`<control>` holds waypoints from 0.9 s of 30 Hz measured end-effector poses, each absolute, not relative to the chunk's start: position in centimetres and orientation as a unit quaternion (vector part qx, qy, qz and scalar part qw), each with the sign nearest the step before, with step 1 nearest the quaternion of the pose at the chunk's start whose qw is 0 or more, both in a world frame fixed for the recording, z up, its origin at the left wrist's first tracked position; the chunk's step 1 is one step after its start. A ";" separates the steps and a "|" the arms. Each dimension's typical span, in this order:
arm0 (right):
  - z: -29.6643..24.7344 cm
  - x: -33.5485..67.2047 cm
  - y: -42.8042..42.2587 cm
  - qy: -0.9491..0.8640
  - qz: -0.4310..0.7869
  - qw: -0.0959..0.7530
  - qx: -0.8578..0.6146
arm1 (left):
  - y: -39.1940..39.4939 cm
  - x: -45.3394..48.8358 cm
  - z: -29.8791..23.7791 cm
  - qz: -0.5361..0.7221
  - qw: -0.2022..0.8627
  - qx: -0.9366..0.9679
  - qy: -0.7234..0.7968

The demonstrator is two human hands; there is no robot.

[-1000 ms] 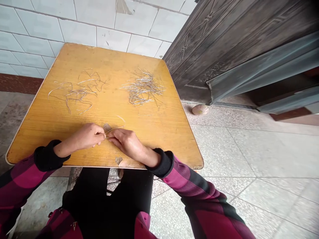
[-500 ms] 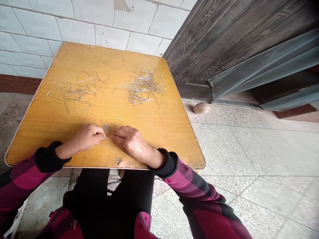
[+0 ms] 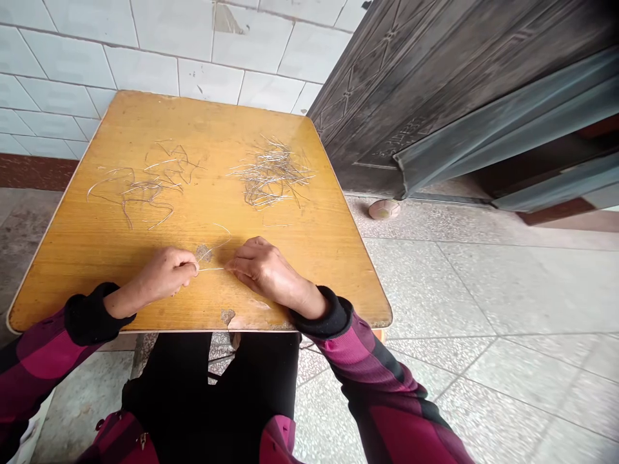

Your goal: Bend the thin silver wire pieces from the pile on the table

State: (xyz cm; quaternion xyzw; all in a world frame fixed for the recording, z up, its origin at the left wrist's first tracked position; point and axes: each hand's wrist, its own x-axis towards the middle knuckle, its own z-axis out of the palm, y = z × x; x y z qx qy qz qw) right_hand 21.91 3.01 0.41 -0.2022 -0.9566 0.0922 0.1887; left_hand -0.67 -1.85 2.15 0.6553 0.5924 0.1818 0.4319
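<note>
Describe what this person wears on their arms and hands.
The left sleeve and right sleeve are a magenta and black check. They end at the wrists in a thick black left cuff and right cuff. The left hand and right hand are bare, with no gloves.

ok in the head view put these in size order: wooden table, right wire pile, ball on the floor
Largest first: Wooden table, then right wire pile, then ball; it lies farther off, so that rank is unsure.
</note>
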 end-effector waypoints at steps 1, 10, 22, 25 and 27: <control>0.3 22.0 3.2 -0.953 0.098 0.195 -0.209 | -1.9 -0.8 2.1 0.187 0.436 0.650 0.593; 1.1 23.9 5.0 -0.882 0.222 0.245 -0.336 | -2.0 -0.8 2.4 0.187 0.464 0.609 0.616; 0.8 22.6 4.0 -0.915 0.286 0.156 -0.240 | -2.5 -1.1 1.9 0.124 0.297 0.743 0.587; 0.8 22.8 4.2 -0.915 0.287 0.154 -0.236 | -2.8 -1.2 1.3 0.222 0.085 0.794 0.560; 0.9 23.0 4.4 -0.912 0.293 0.161 -0.239 | -3.0 -0.9 1.0 0.265 0.011 0.821 0.505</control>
